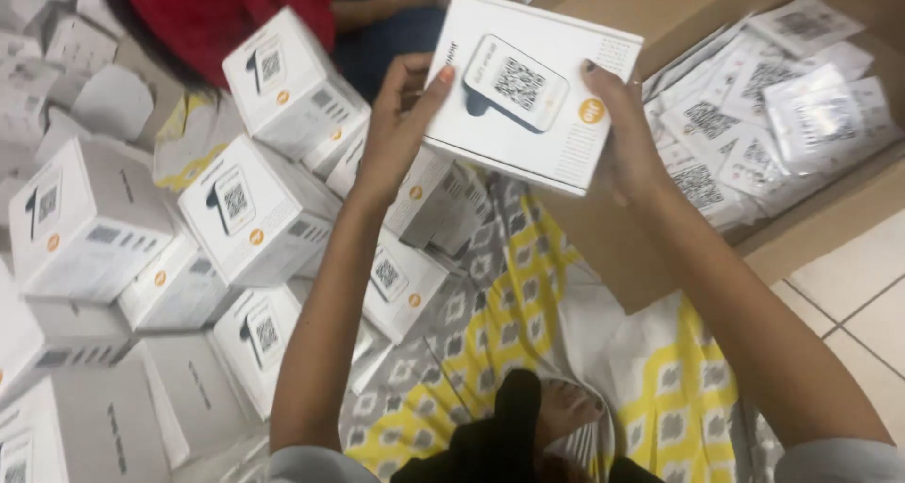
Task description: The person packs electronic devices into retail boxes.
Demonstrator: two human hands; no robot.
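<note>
from the head camera, you are holding a white product box (533, 92) up in front of you with both hands, its printed face toward you, showing a small white device picture with a square code and an orange round sticker. your left hand (401, 115) grips the box's left edge, thumb on the front face and fingers curled behind it, so it is closed around that edge. your right hand (617, 134) clamps the box's right edge, one fingertip hooked over the top corner and the palm along the side. to the left of the held box and lower down lies a heap of matching white boxes (255, 210), stacked loosely and tilted at different angles, some showing the same device picture. to the right of the held box an open cardboard carton (660, 16) holds a pile of small clear packets with printed cards (773, 97). below the held box, under your forearms, a grey, white and yellow patterned cloth (528, 304) is spread out, and a bare foot (566, 412) rests on it. above and left of the held box, another person in a red top (217, 12) sits close behind the heap. pale floor tiles (863, 299) show below the carton.
</note>
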